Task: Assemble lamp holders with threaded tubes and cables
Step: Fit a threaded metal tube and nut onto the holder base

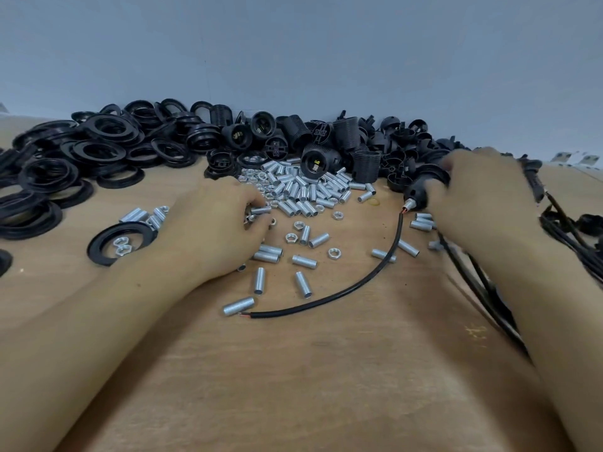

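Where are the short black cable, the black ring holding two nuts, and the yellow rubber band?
short black cable (380, 272), head view, middle of its curved sheath
black ring (98, 244), head view, left part of its flat rim
yellow rubber band (374, 201), head view, on its loop

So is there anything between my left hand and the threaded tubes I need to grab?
Nothing visible. The left hand is already at the near edge of the pile of short silver threaded metal tubes, its fingertips on one tube. Only small silver hex nuts lie mixed in among them on the brown wooden table.
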Motion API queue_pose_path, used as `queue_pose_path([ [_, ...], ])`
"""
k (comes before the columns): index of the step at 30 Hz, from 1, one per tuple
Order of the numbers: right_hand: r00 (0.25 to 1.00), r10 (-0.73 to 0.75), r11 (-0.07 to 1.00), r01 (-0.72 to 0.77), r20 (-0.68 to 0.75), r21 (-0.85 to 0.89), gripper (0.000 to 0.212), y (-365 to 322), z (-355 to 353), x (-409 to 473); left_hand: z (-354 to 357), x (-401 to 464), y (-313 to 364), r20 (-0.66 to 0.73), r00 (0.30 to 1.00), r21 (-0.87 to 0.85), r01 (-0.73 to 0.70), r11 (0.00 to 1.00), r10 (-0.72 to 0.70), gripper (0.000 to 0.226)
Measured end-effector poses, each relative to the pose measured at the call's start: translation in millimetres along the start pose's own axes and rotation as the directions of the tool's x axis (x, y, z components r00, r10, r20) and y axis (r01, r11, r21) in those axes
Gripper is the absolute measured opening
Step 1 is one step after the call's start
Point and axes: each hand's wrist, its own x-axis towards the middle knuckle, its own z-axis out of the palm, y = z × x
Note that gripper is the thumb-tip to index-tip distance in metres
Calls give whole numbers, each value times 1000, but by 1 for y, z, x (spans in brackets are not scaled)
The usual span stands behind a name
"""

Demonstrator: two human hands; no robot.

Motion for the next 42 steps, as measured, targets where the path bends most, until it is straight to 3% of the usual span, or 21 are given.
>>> queue_pose_path([
  [2,979,-203,968,196,32,160,25,-21,3,-12,0,0,0,-5,1000,11,-3,1000,3,21],
  [4,894,-440,875,408,80,260,24,-41,12,-27,-2,1,0,-14,1000,-2,12,1000,-12,19],
  [6,821,-557,813,510,122,280,26,-51,24,-31,-2,2,-1,-30,999,-37,17,999,-18,16],
  [9,805,-561,820,508,194,264,28,-52,32,-25,-2,2,-2,-35,999,-66,29,997,-31,22],
  [13,844,-520,836,469,135,284,19,-49,33,-20,-2,3,-2,-3,1000,-26,14,1000,-14,24],
  [19,869,-480,841,417,120,345,13,-47,30,-20,1,4,-2,-37,999,-173,-39,984,33,23],
  [23,873,-473,848,415,117,330,20,-50,28,-22,5,6,-6,17,992,-144,-124,982,127,36],
  [28,880,-466,847,412,96,335,30,-52,26,-23,5,11,-6,12,981,-113,-189,975,192,23],
  [33,886,-460,813,398,51,425,26,-52,24,-24,6,13,-7,-49,993,-182,-112,977,104,23],
  [37,887,-461,794,402,19,456,23,-52,25,-24,6,16,-8,1,998,-178,-58,982,59,18],
  [42,882,-470,778,414,0,473,21,-53,27,-24,5,19,-12,-6,998,-320,53,946,-58,14],
])
